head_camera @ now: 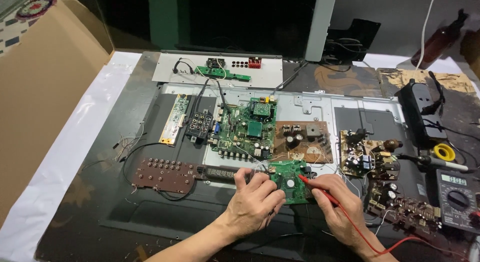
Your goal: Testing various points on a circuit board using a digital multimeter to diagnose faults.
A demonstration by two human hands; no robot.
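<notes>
While your left hand (254,202) curls its fingers onto the small green circuit board (289,178) near six o'clock, your right hand (334,206) pinches a red probe (314,186), tip on that board. The multimeter (456,199) sits at four o'clock.

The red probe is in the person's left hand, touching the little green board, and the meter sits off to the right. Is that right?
Not quite. The head view shows the red probe in the right hand, not the left. Its tip does touch the little green board, and the meter sits off to the right.
</notes>
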